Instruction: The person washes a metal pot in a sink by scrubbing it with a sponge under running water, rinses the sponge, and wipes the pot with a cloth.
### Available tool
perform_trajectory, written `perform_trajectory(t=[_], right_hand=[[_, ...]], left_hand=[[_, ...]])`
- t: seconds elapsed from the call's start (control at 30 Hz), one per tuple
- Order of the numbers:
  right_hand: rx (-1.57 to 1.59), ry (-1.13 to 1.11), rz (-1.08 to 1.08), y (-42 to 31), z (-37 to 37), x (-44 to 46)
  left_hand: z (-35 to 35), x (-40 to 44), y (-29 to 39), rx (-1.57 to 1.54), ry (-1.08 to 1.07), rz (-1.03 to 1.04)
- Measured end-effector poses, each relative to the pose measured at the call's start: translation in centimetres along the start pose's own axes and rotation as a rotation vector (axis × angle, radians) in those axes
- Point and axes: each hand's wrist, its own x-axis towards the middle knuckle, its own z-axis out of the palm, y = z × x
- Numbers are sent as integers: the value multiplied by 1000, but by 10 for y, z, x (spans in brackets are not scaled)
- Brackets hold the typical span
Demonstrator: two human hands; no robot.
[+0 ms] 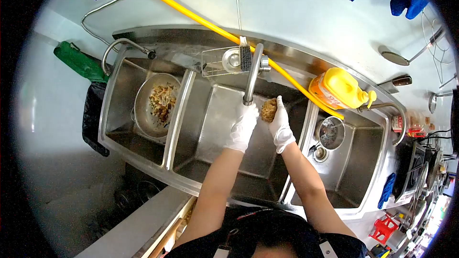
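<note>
Both of my hands wear white gloves and are over the middle basin of a steel sink (167,155). My right hand (280,126) holds a brown, rough-looking clump (269,110) against its palm side, thumb and fingers around it. Just left of the clump, my left hand (243,126) is raised under the end of the faucet (253,76); its fingertips are bright and blurred, so their exact position cannot be made out. A wire rack (210,63) with a small bowl (231,59) and a dark brush (245,58) sits behind the faucet.
In the left basin is a round pan (142,105) with food scraps (162,100). A yellow hose (191,14) crosses behind and ends over the right basin, near a metal pot (331,134). A yellow jug (337,88) stands on the back ledge. Utensils hang at the right.
</note>
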Motion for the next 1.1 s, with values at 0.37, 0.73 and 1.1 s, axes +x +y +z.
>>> perform_trajectory(t=[0.37,0.73,1.1], right_hand=[[-477,-501,322,3,34,-36],[-464,-274,-193,33,35,-37],[-121,-385,104,44,68,-40]], left_hand=[[-15,-30,10,177,90,45],[-17,-41,-13,-11,130,287],[42,-117,33,608,356,738]])
